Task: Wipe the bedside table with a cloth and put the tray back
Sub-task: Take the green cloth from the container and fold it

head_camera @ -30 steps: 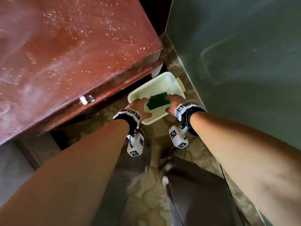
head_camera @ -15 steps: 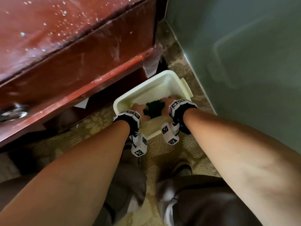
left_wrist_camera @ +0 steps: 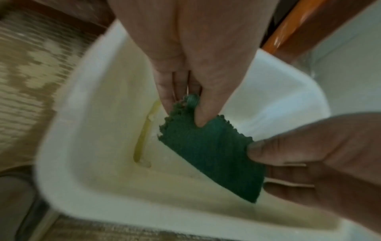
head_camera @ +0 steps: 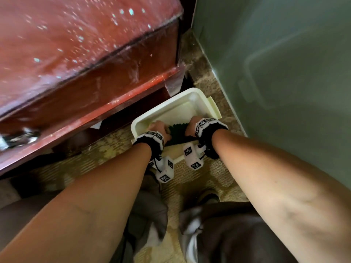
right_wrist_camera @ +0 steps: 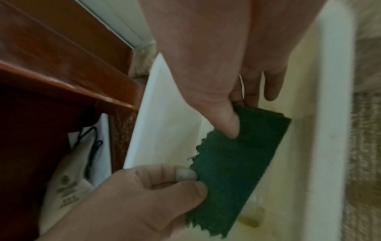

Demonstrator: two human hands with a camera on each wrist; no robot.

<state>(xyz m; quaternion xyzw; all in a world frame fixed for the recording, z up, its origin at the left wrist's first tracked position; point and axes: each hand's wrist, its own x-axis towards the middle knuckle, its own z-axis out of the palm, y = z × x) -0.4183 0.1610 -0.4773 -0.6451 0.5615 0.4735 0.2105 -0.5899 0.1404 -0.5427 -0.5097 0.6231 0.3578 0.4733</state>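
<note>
Both hands, left hand [left_wrist_camera: 191, 53] and right hand [right_wrist_camera: 222, 53], pinch opposite ends of the green cloth [left_wrist_camera: 214, 153] over the tray [head_camera: 190, 103], probably to lift it out.

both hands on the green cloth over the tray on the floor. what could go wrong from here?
1. Both the left hand and the right hand pinch the green cloth only at its ends; its near edge looks frayed, so a hard pull might tear it.
2. The tray sits on the carpet, tucked by the bedside table; lifting the cloth could nudge it further under.
</note>
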